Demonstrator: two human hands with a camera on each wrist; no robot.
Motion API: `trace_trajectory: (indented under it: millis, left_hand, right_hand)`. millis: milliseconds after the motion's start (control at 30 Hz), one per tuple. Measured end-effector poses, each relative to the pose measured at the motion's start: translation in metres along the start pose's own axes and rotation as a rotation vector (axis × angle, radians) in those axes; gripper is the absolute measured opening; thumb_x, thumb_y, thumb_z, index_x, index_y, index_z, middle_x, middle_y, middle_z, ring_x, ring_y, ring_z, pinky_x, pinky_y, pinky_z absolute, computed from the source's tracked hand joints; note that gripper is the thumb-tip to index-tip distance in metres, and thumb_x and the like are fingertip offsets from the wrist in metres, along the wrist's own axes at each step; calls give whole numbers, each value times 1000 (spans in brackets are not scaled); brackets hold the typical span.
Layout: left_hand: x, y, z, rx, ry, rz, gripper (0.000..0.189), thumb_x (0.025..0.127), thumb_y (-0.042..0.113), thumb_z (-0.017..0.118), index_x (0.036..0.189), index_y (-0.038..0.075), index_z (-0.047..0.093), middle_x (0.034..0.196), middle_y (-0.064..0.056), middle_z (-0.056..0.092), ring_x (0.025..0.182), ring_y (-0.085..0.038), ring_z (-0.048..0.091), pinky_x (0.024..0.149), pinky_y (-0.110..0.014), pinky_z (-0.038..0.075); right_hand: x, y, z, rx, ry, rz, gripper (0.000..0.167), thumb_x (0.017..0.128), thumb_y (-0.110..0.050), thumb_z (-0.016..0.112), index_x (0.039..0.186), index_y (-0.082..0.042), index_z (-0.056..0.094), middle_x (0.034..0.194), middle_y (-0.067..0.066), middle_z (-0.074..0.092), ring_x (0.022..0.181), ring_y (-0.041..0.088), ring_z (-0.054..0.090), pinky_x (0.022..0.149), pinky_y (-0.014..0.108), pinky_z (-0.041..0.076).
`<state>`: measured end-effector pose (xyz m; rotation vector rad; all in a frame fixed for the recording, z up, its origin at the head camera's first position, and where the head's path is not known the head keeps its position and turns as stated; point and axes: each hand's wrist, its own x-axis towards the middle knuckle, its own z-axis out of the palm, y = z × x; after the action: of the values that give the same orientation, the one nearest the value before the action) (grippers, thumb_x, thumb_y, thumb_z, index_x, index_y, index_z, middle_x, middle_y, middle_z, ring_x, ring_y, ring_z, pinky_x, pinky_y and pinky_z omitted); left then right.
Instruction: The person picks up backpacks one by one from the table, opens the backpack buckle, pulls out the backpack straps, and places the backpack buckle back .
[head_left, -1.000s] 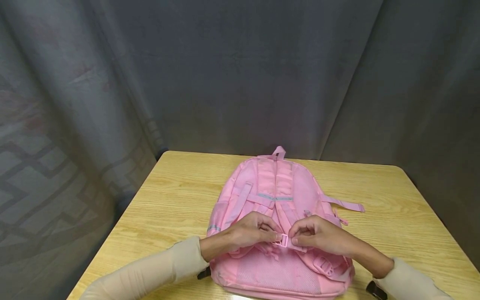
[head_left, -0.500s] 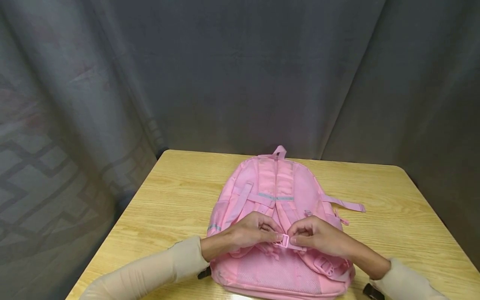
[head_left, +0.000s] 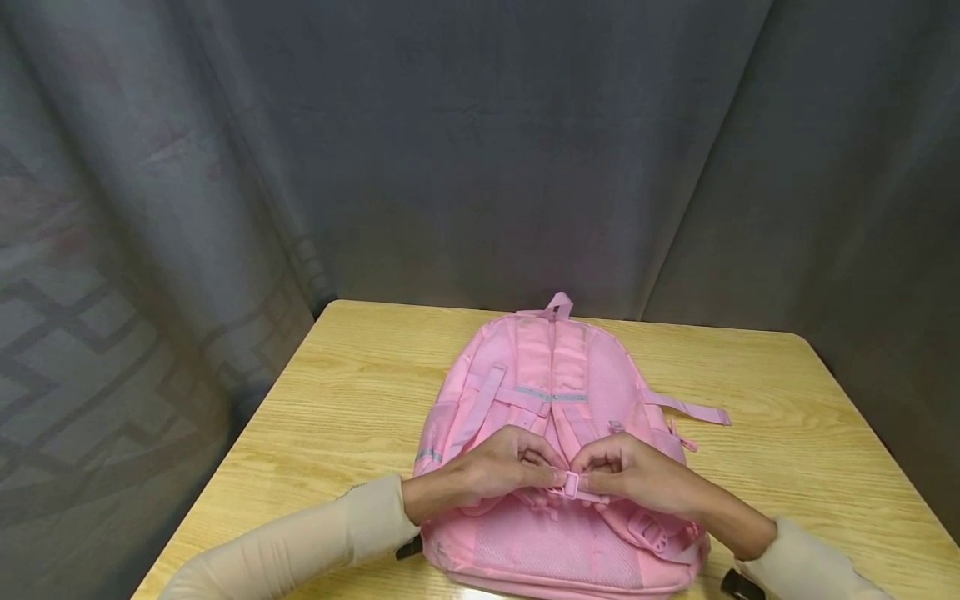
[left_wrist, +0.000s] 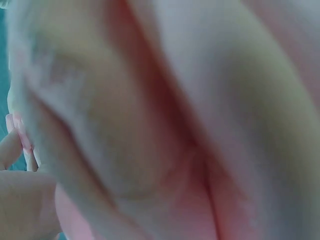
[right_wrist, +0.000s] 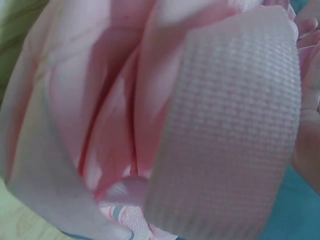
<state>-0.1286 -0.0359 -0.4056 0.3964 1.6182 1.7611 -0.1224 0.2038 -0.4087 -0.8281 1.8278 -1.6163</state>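
A pink backpack (head_left: 555, 550) lies on the table, its shoulder straps facing up and its carry handle at the far end. Over its lower middle, both hands meet at a small pink plastic buckle (head_left: 572, 485). My left hand (head_left: 498, 463) pinches the buckle's left side between thumb and fingers. From the right, my right hand (head_left: 645, 477) pinches its other side, where webbing runs off under the fingers. Blurred pink folds fill most of the left wrist view. A wide woven strap (right_wrist: 230, 125) covers much of the right wrist view, with fingers at the right edge.
The backpack rests on a wooden table (head_left: 360, 400). A loose webbing end (head_left: 697, 412) sticks out from its right side, near a pink zipper pull (head_left: 684, 440). Grey curtains (head_left: 480, 167) hang behind and beside the table.
My right hand has shifted slightly left, bringing its fingertips closer to the left hand at the buckle. The left hand and the backpack stay nearly still.
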Motion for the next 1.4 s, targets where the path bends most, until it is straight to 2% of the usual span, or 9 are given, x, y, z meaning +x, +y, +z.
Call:
trace_trajectory:
  millis: [133,267,467,767,933,1133,1400]
  left_hand:
    - [0,-1,1,-7,-8,6,11,91,-6,64,101,-12,66,79,-8,70,70,-20,70,60,-25,59]
    - [-1,-1,0,1,-9,10,12,91,-6,65,101,-12,66,80,-8,70,70,-18,69,61,-26,59]
    - [-1,-2,0,12,-11,11,12,91,-4,66,101,-11,66,81,-9,71,76,-27,73,64,-31,61]
    - [-1,-1,0,10,-3,9,12,92,-1,67,100,-9,66,81,-11,71,84,-45,72,65,-35,61]
    - [-1,-1,1,13,8,4,13,91,-1,68,100,-10,67,82,-11,71,85,-49,70,67,-40,62]
    - [-1,-1,1,18,11,6,13,91,-2,68,100,-10,67,82,-11,71,84,-47,71,68,-40,62]
    - [-1,-1,2,24,12,1,12,90,-3,68,100,-10,67,82,-11,72,78,-34,74,66,-36,62]
  right_hand:
    - [0,-1,-1,-46,6,-8,13,97,-2,58,103,4,68,83,-5,64,73,0,55,62,17,50]
    - [0,-2,-1,-100,28,-11,11,96,-3,61,100,3,69,82,-8,64,71,-2,54,60,16,48]
    - [-1,-3,-3,-147,28,-33,7,94,-4,65,99,0,69,80,-10,61,68,-4,47,56,17,44]
    - [-5,-2,-7,-159,7,-36,6,94,-1,63,97,0,68,84,-3,65,71,-3,52,60,15,47]
    - [-5,-1,-6,-153,17,-21,7,95,-3,62,95,0,68,83,-4,65,73,-2,55,61,17,50]
    - [-4,1,-4,-163,41,-13,7,95,-4,63,94,0,69,81,-7,64,71,-1,57,60,18,51]
    - [-2,2,-2,-146,38,-27,8,95,-4,63,98,0,70,85,-7,68,75,-1,59,64,19,53]
